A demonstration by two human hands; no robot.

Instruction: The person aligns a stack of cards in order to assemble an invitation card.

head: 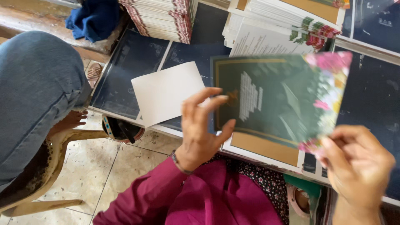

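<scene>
Both hands hold green card (275, 98): left hand (202, 129) at 9 o'clock edge, right hand (358, 162) at 5 o'clock corner; white sheet (166, 91) at card's 9 o'clock.

Packages: none to be seen.
Labels: none to be seen.
Signs: none to be seen.
Screens: none to be seen.
Printed matter: only cards and paper stacks.
</scene>
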